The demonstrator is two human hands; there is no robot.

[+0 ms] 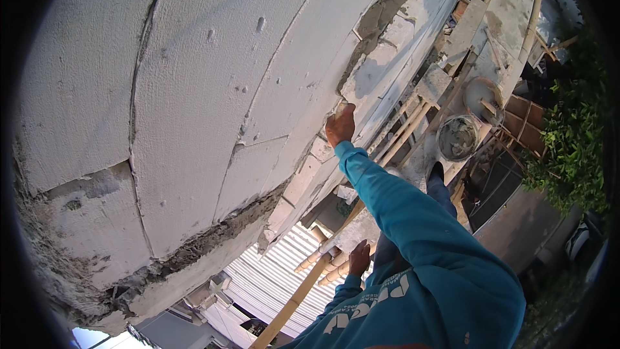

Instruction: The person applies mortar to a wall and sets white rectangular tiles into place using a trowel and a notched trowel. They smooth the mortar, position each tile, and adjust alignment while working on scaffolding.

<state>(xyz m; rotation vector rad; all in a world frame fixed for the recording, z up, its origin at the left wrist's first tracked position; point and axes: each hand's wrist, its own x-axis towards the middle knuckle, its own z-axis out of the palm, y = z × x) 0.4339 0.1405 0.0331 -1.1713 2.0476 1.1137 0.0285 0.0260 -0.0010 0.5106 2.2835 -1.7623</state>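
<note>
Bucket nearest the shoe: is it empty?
Not empty: lumpy grey mix shows inside the bucket. How full, I can't tell.

Right hand [341, 126]: fingertip contact indistinct. Below these fingers, left hand [359, 260]: grip indeterminable. Rightward, foliage [571, 145]: cut off at rim.

The wall [187, 84] is showing pale grey-white, with dark joints [137, 90] forming a pattern of curving lines and small grey spots dotting its face. The mortar [381, 19] is presenting a grey-brown band. The sweatshirt [465, 291] is displaying solid teal, with white lettering [396, 286] contrasting against it. The jeans [442, 195] are reading blue; the shoe [436, 172] is reading black. The mix [457, 139] is showing mottled grey. The roof [258, 278] is presenting white in parallel stripes. The plank [294, 304] is showing yellow-tan; the leaves [571, 145] are showing green.
</note>
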